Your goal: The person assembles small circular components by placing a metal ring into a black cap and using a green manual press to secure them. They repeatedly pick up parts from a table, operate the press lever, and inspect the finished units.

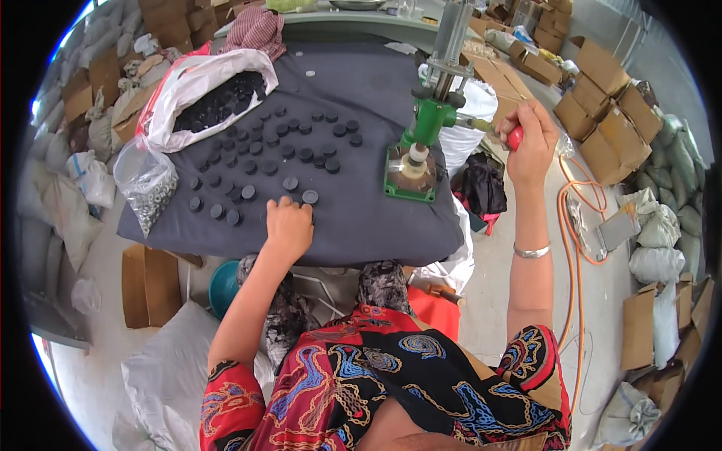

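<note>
My right hand (531,139) is closed around the red ball knob (515,137) of a lever on a green hand press (426,124). The press stands at the right side of the cloth-covered table (361,225), and a small white round piece (418,153) sits at its base. Near the front edge of the table, my left hand (289,227) is closed with its fingers curled down. Whatever it may hold is hidden. Just beyond its fingertips lie a black round cap (309,197) and another cap (290,183). Several more black caps (288,152) are spread across the cloth.
A white bag (162,124) full of black pieces lies open at the far left. In front of it, a clear bag (149,194) holds small metal rings. Cardboard boxes (613,139) and an orange hose (565,225) are to the right. A teal basin (223,288) sits below the table.
</note>
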`<state>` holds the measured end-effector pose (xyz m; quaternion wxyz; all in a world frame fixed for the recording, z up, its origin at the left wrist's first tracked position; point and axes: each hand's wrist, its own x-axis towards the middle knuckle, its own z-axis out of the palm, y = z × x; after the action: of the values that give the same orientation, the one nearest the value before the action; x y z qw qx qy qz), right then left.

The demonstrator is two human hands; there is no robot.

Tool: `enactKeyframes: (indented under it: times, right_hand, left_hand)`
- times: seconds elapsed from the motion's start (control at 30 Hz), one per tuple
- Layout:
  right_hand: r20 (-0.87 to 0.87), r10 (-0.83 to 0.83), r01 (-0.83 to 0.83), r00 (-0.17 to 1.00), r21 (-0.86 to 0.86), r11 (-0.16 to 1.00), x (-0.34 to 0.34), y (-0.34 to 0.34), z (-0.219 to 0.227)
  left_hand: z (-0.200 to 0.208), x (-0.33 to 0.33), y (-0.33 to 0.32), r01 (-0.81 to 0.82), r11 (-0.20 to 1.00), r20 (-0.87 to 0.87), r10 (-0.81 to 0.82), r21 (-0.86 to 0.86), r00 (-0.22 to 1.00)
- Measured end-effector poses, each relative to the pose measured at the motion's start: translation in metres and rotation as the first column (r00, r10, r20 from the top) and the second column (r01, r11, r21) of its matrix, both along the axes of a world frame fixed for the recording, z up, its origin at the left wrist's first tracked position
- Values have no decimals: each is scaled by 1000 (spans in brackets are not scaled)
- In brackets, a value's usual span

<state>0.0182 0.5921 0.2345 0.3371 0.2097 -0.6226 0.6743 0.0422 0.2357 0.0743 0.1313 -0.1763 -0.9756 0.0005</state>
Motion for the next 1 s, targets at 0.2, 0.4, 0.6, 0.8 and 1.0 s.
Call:
enactKeyframes:
  times: [0.2,0.4,0.6,0.8,1.0]
  right_hand:
    - [11,-5,6,1000,-31,999,-11,5,13]
    - [65,-47,53,997,-97,994,-15,2,27]
    - [-13,38,-38,999,-31,999,-25,6,28]
    - [-45,22,-24,999,-42,999,-24,4,27]
    - [-2,26,-26,1000,-49,998,-29,17,23]
  left_hand:
    - [-25,-7,13,93,988,-34,-90,127,995]
    - [-43,-23,60,229,921,-108,-205,315,973]
    - [-55,-14,62,300,832,-210,-225,468,951]
    - [-59,-14,63,308,763,-207,-229,568,951]
    - [-51,-10,64,326,754,-200,-257,570,945]
